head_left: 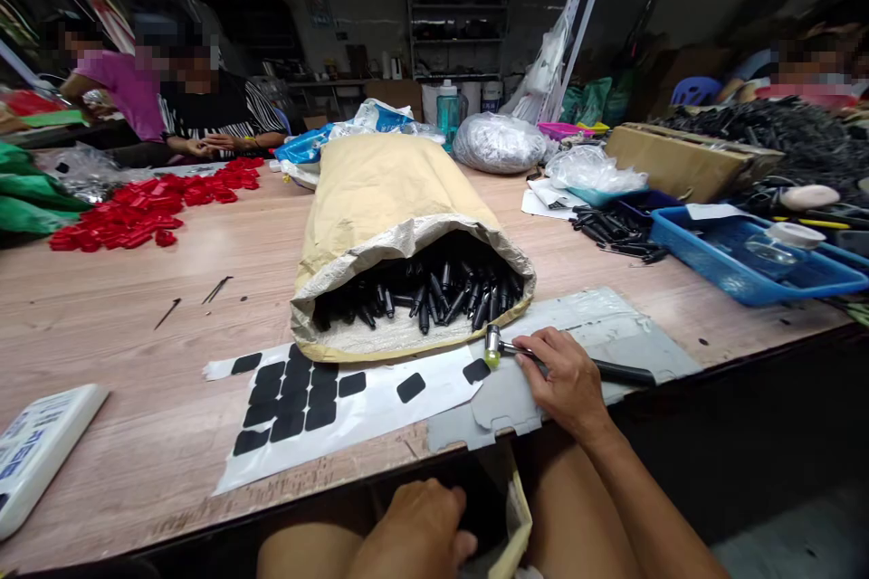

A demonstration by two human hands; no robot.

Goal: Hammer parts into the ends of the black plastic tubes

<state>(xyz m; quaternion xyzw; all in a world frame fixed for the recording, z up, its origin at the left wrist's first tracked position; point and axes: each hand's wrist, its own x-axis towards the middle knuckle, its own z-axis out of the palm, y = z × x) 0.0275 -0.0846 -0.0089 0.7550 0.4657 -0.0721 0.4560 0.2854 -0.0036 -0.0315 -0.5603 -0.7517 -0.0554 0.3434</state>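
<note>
My right hand [560, 375] has its thumb and fingers closed around the shaft of a small hammer [625, 374], which lies on a grey board [611, 321]. The hammer's yellowish-tipped head points left, beside a black rounded sticker. Below the table edge, over my lap, my left hand [424, 529] is curled; its fingertips are mostly hidden. Next to it a second sack's rim [520, 516] shows. A large tan sack [400, 181] lies on the table, its mouth toward me, full of black pen-like parts [434, 294]. In front lies a white sheet of black stickers [380, 430].
Red parts [136, 213] are heaped at the left, and a white calculator-like device [51, 452] lies near the front. On the right stand a blue tray [720, 276] and a cardboard box [679, 158]. Other people sit across the table.
</note>
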